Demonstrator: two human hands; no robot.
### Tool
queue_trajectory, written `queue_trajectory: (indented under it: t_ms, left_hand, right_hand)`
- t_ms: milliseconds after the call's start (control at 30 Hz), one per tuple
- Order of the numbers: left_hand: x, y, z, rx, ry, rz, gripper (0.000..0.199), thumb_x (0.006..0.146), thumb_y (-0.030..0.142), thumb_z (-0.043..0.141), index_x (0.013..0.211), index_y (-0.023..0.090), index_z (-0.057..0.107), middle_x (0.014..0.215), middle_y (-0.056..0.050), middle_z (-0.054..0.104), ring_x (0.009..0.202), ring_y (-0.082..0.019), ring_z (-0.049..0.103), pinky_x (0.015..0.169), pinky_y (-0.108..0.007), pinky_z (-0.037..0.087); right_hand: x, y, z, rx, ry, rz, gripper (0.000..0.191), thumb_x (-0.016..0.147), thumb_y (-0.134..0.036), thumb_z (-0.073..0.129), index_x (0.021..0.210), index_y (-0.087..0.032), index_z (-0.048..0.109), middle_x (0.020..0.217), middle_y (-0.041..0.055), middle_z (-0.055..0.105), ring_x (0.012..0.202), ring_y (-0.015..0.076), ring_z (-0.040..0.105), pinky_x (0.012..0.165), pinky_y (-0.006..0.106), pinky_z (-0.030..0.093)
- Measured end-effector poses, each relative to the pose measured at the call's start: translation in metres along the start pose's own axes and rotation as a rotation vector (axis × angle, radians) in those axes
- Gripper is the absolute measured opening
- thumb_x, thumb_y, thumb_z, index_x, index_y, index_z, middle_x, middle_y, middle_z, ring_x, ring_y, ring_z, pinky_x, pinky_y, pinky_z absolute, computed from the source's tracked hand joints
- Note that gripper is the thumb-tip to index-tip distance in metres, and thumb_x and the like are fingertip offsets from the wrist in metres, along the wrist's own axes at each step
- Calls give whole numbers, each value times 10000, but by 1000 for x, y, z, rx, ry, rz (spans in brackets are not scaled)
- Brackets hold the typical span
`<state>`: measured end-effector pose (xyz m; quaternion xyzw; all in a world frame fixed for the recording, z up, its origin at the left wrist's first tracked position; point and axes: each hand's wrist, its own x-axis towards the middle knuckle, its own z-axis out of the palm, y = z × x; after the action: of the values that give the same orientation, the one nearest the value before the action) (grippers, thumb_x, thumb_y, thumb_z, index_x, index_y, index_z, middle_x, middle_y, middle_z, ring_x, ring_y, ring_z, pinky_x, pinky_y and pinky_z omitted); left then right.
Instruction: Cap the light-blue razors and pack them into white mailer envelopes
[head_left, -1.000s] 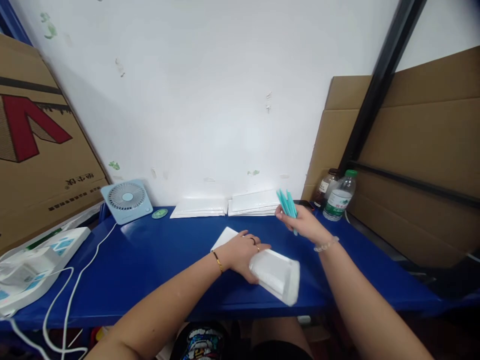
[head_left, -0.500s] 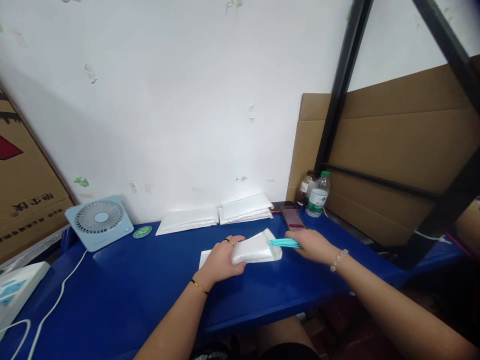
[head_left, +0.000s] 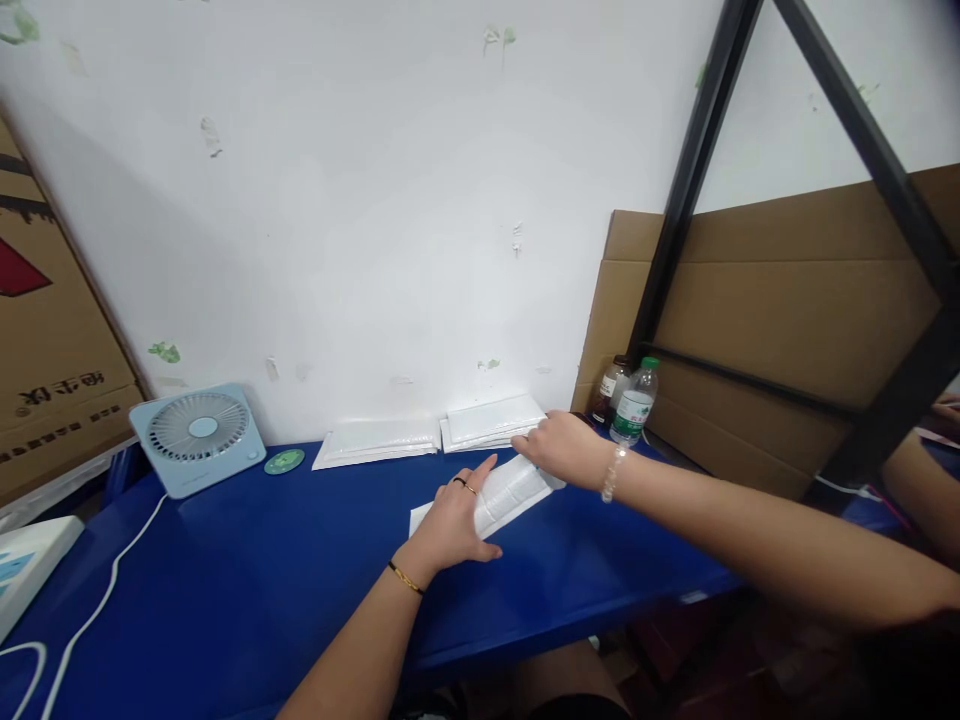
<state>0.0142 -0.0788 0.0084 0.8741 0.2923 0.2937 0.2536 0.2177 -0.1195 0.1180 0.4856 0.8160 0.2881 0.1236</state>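
Note:
A white padded envelope (head_left: 514, 495) lies slantwise on the blue table. My left hand (head_left: 450, 515) rests across its lower left part, fingers stretched out and thumb apart, pressing it against the tabletop. At the envelope's upper right end is my right hand (head_left: 562, 447), closed, with its fingers curled down over the edge. A trace of turquoise shows beneath the right fingers, but what they grip is mostly hidden. Just behind that hand lies a stack of white padded envelopes (head_left: 491, 420), and a second envelope stack (head_left: 375, 438) sits to its left.
A light blue fan (head_left: 202, 440) and a green round disc (head_left: 285, 461) stand at the left. A white power strip (head_left: 37, 565) and cable lie nearer. Bottles, one a green-capped water bottle (head_left: 634, 405), stand at the back right beside a black metal frame (head_left: 694, 170). Another person's arm shows far right.
My right hand has moved left and up onto the envelope's end, and the turquoise strips it held are now nearly hidden. My left fingers have spread out; the envelope lies flatter and tilts more.

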Motion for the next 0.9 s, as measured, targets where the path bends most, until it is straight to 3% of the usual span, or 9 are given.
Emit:
queue_trajectory:
  t_ms: [133,233,333,433,500,600,667,733,900]
  left_hand:
    - [3,1,-2,-171,246,23,788,588,105,640,1334,255,437,1209,-86,552,1085,-279,521,966,-389,375]
    - [4,4,-9,-355,410,2,715,600,80,616,1286,225,477,1162,-72,592,1032,-252,554,935,-344,404]
    - [3,6,-15,-470,450,-26,714,597,95,641,1281,215,473,1156,-64,602,1008,-245,564,933,-343,412]
    - [0,6,-20,-565,418,-38,711,605,120,656,1285,211,469,1161,-62,601,1031,-245,553,963,-353,395]
    - [-2,4,-22,-667,361,-30,705,614,151,668,1289,201,468,1162,-65,601,1039,-248,549,960,-354,395]
    - [-5,1,-23,-885,181,-7,636,645,248,688,1248,158,510,1135,-92,621,1047,-267,555,951,-370,399]
    - [-6,0,-23,-995,76,-24,599,672,313,699,1220,140,532,1132,-114,631,1070,-279,556,958,-381,396]
    - [-5,0,-21,-1033,64,-82,572,703,349,704,1210,148,533,1150,-122,629,1076,-277,562,947,-385,411]
    - [1,-1,-17,-1056,161,-160,504,764,379,672,1195,171,516,1149,-108,635,1036,-248,591,899,-372,460]
  right_hand:
    - [34,-11,-40,-31,10,-132,99,871,-135,494,888,-162,588,743,93,683,721,210,641,661,313,345]
    - [46,-2,-81,9,47,-202,153,817,-140,583,965,-174,605,827,87,683,824,214,620,706,314,367]
    - [44,21,-122,277,58,-246,556,676,-253,743,1196,-213,548,1033,72,655,882,212,601,727,299,409]
    - [36,44,-142,668,80,-309,610,735,-398,683,1293,-247,492,1155,43,610,984,191,578,804,289,436]
    - [35,53,-139,820,62,-340,580,721,-429,689,1253,-258,534,1173,29,600,1042,193,554,864,302,428]
    - [40,57,-115,953,-3,-376,404,726,-424,691,1065,-208,649,1131,42,614,1015,185,557,878,307,429]
    - [47,55,-95,1040,-48,-325,329,792,-437,625,977,-168,664,1003,46,645,912,168,581,809,300,457]
    - [52,50,-76,1098,-50,-219,345,846,-460,550,971,-153,647,907,43,652,824,160,585,738,302,474]
    - [52,32,-49,902,404,53,425,852,-461,539,1196,-212,543,1200,101,553,900,184,577,768,335,474]
